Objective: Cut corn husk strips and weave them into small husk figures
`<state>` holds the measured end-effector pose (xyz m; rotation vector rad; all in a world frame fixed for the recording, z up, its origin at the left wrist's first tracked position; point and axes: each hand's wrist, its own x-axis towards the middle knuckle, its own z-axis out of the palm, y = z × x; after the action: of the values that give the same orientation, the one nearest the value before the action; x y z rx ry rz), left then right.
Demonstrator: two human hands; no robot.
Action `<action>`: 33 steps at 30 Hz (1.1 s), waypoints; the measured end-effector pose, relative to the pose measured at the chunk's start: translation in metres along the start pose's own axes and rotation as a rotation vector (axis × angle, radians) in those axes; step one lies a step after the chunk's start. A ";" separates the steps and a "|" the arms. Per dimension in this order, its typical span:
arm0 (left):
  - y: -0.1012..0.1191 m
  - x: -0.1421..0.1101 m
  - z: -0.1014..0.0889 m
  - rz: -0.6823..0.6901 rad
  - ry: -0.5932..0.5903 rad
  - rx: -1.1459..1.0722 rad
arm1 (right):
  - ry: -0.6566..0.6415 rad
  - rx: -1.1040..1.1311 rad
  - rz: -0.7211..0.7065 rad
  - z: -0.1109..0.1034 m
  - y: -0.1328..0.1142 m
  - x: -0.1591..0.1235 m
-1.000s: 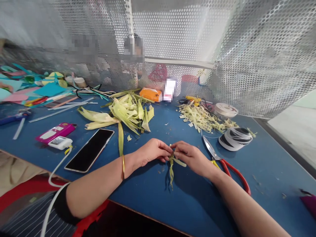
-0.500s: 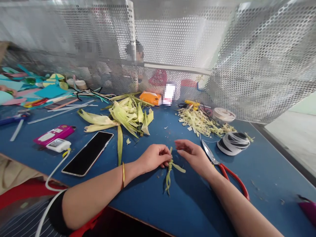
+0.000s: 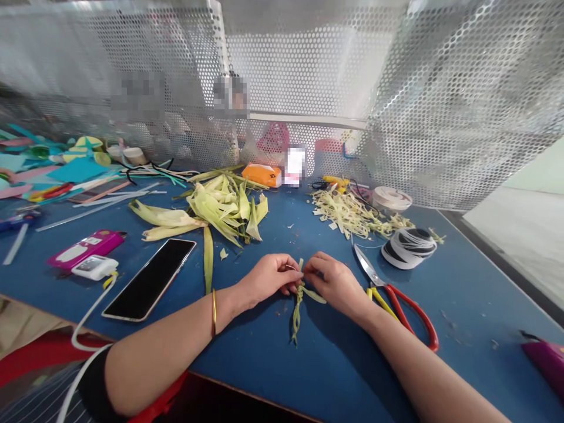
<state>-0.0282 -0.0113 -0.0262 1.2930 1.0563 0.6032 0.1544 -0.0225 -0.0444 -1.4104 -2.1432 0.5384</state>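
Note:
My left hand [image 3: 274, 275] pinches a thin, twisted corn husk braid [image 3: 296, 314] near its top. The green lower end hangs down over the blue table, and a loose husk strip sticks out to the right. My right hand [image 3: 333, 282] is closed at the same spot, its fingertips meeting those of the left. What sits between the right fingertips is hidden; a fine pale line shows by the left fingers. Beside my right wrist lie red-handled scissors [image 3: 374, 273], partly covering yellow handles [image 3: 388, 305]. A spool of white thread [image 3: 409, 248] stands farther right.
Corn husks [image 3: 215, 205] are piled behind my left hand, shredded husk strips [image 3: 346, 210] at back right. A phone [image 3: 150, 279] and a purple device [image 3: 86, 249] with a white cable lie left. Behind stand an orange packet [image 3: 261, 175] and a perforated metal screen [image 3: 308, 64].
My right hand has moved left and closed its fingers beside the left fingertips. The left hand keeps its pinch on the braid. The whole view has shifted slightly, and yellow handles now show beside the scissors.

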 end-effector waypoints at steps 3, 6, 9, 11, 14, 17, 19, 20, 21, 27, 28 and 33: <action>0.000 0.002 0.000 -0.020 0.058 -0.029 | -0.014 0.077 0.068 -0.005 -0.001 0.001; 0.000 0.003 0.000 -0.039 0.112 -0.046 | -0.049 0.139 0.113 -0.010 -0.005 0.001; 0.001 0.004 0.000 -0.039 0.143 -0.054 | -0.120 0.203 0.144 -0.014 -0.010 0.000; 0.001 0.005 0.000 -0.036 0.151 -0.048 | -0.183 0.240 0.156 -0.015 -0.013 -0.002; 0.000 0.005 0.000 -0.024 0.152 -0.033 | -0.237 0.280 0.135 -0.017 -0.015 -0.003; -0.001 0.007 -0.002 -0.015 0.142 -0.028 | -0.244 0.296 0.096 -0.018 -0.014 -0.004; -0.002 0.007 -0.003 -0.007 0.137 -0.028 | -0.224 0.308 0.083 -0.018 -0.012 -0.003; -0.002 0.007 -0.003 -0.002 0.134 -0.027 | -0.187 0.326 0.082 -0.018 -0.011 -0.003; -0.002 0.007 -0.003 0.003 0.129 -0.024 | -0.138 0.354 0.080 -0.017 -0.010 -0.002; -0.003 0.005 -0.005 0.066 0.092 0.069 | 0.000 0.523 0.077 -0.001 -0.005 0.000; -0.004 0.006 -0.006 0.082 0.091 0.093 | -0.013 0.503 0.060 0.001 -0.004 -0.001; -0.010 0.010 -0.009 0.175 0.118 0.213 | -0.029 0.281 0.023 0.007 -0.003 -0.001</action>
<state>-0.0338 -0.0003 -0.0377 1.5625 1.1345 0.7203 0.1484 -0.0249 -0.0489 -1.2779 -1.9831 0.8377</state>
